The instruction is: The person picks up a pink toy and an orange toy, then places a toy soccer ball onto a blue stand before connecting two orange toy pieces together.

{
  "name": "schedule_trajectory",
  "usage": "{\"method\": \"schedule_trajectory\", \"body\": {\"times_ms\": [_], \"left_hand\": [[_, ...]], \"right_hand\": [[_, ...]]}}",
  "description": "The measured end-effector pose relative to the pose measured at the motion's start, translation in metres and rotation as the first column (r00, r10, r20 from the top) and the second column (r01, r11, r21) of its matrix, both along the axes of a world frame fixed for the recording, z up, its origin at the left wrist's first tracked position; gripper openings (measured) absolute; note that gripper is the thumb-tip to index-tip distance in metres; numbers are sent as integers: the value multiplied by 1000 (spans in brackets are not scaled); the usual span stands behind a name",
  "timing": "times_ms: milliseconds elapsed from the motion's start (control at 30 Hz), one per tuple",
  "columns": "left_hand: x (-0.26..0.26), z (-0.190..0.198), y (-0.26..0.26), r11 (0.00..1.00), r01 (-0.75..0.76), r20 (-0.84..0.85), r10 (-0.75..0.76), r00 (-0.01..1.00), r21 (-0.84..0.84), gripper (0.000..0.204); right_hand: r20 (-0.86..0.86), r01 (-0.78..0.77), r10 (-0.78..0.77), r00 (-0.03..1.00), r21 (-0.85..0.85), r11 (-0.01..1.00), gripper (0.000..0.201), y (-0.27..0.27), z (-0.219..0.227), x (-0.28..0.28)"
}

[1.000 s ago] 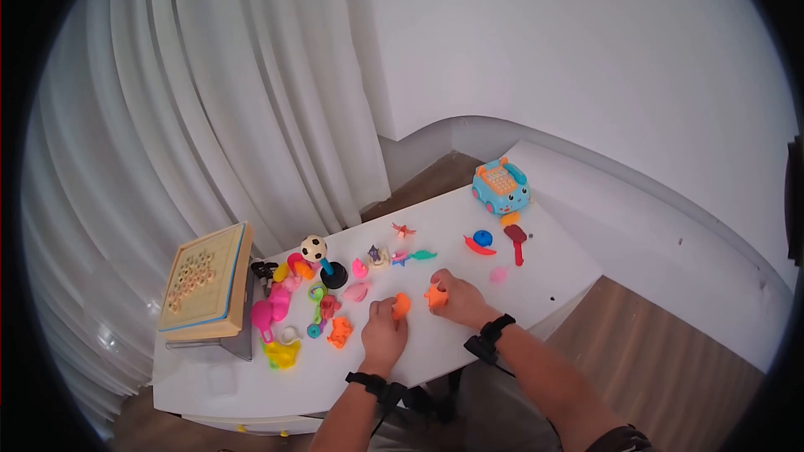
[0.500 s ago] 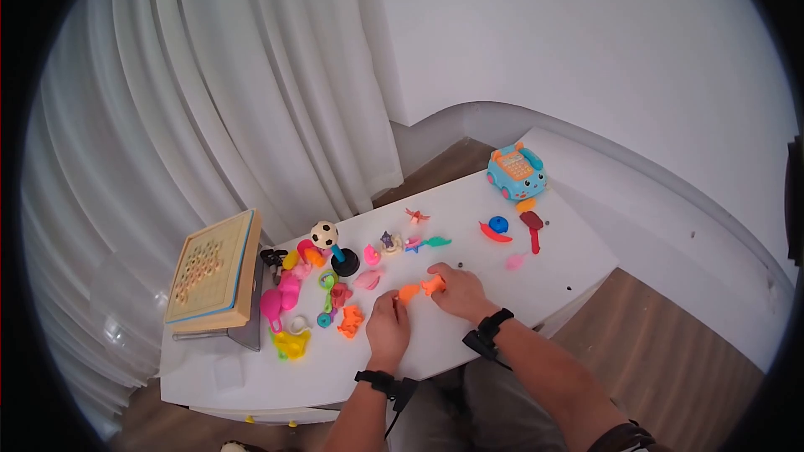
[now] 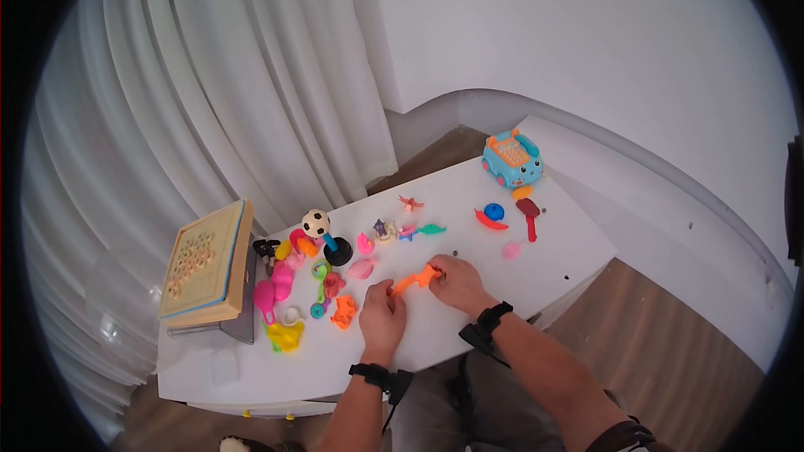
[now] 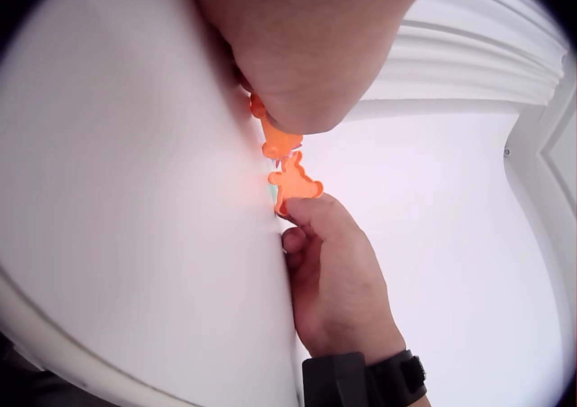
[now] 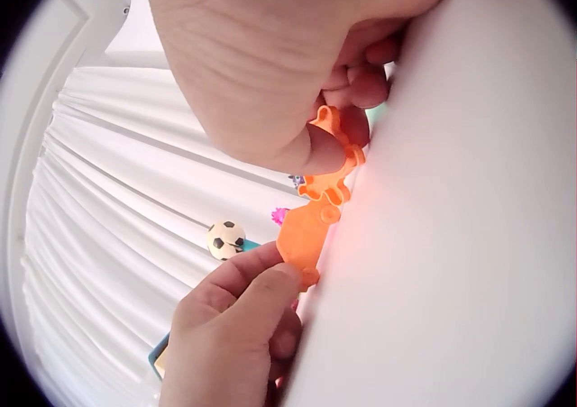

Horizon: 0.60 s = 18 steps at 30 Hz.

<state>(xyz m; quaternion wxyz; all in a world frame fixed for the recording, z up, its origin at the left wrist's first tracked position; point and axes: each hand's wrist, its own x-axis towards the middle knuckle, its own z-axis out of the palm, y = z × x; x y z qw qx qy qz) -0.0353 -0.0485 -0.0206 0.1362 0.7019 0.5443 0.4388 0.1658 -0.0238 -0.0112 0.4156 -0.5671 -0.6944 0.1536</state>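
My left hand pinches a flat orange plastic piece with rounded knobs at its ends, between thumb and fingers. From the other side, my right hand pinches a second orange piece, a raised-rim animal-shaped mould like a dough cutter. Both pieces are held low over the white table, with their near ends meeting in the right wrist view. Fingers hide part of each piece. Another orange animal-shaped mould lies to the left of my left hand.
Left of my hands lie several bright toys, with a soccer ball on a stand behind them. A board with round pieces leans at the far left. A blue toy telephone stands back right, near a red brush-like toy.
The two orange pieces have come from apart to end against end between my hands. My right hand has moved slightly toward the left one. The head view has shifted a little.
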Motion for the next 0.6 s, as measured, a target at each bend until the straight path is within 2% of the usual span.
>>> {"method": "schedule_trajectory", "body": {"times_ms": [267,433,600], "left_hand": [[2,5,-1,999,-14,10,14,1000,-37,25],[0,5,-1,999,32,6,-32,999,-15,25],[-1,8,-4,995,86,38,-84,996,-52,23]], "right_hand": [[-38,-7,8,999,12,1000,24,-1,-5,3],[-178,32,-45,983,-75,997,23,1,-5,3],[-184,73,-92,979,-108,991,23,5,-4,-4]]}}
